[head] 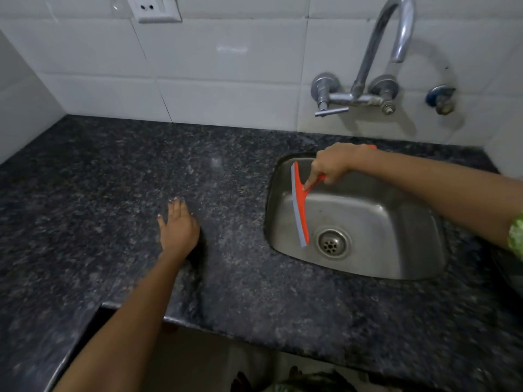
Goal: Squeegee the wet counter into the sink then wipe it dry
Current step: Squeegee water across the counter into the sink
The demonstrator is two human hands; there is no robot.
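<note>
My right hand (332,165) grips the handle of an orange squeegee (300,205) with a grey rubber blade. The squeegee hangs over the left part of the steel sink (396,222), blade edge pointing left and running front to back. My left hand (178,227) rests flat on the dark speckled granite counter (113,179), fingers spread, holding nothing, well left of the sink. No cloth is in sight.
A chrome wall tap (376,69) curves above the sink, with a second small valve (441,99) to its right. White tiles line the back and left walls, with a socket (154,8) at the top. The counter's front edge steps back at the lower left.
</note>
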